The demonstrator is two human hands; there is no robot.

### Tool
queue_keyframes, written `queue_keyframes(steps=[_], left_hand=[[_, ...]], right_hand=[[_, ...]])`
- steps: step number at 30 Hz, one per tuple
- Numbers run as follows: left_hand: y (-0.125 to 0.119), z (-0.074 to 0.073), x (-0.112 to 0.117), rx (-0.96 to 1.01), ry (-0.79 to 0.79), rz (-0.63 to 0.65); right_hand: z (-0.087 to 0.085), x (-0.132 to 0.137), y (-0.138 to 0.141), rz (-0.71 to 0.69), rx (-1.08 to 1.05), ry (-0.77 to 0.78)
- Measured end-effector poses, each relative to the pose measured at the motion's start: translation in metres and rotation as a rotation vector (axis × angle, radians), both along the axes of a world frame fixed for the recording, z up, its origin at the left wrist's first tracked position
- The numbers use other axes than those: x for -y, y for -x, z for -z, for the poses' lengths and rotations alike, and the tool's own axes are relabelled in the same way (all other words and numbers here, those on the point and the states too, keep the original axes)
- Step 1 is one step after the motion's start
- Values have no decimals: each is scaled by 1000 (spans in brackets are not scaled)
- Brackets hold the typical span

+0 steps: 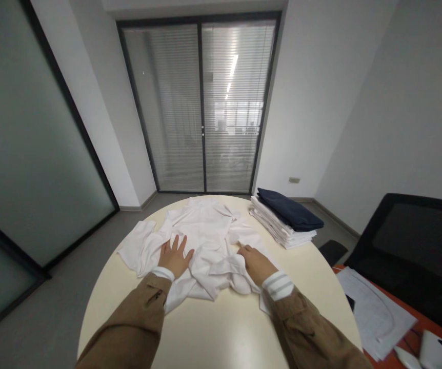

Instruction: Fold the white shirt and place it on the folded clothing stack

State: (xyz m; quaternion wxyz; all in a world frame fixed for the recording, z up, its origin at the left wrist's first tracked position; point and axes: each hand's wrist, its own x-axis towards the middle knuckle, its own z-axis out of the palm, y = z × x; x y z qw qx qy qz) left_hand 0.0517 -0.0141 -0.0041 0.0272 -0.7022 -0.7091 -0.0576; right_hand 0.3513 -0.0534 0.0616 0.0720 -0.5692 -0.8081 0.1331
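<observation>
The crumpled white shirt (201, 241) lies on the far half of the round cream table (221, 335), and you press on it with both hands open: your left hand (175, 257) is flat with fingers spread wide, your right hand (257, 264) is flat with fingers closer together, and neither is gripping the cloth. At the far right of the table sits a stack of folded white clothes (277, 225) under a folded navy garment (290, 210). Beyond the table are a glass door (200, 107) with blinds straight ahead, and to the right a black chair (409, 246) beside papers (375, 312) on an orange desk (405, 341).
</observation>
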Motion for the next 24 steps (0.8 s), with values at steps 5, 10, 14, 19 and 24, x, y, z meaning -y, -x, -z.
queue_keyframes(steps=[5, 10, 14, 19, 24], left_hand=[[0, 0, 1, -6, -10, 6], [1, 1, 1, -1, -9, -1], [3, 1, 1, 11, -6, 4], [6, 1, 0, 42, 5, 10], [8, -2, -1, 87, 10, 30]], right_hand=[[6, -2, -4, 44, 5, 30], [0, -4, -15, -34, -226, 190], [-12, -8, -41, -104, -660, 368], [-18, -14, -77, 70, -842, 293], [2, -21, -83, 65, -673, 391]])
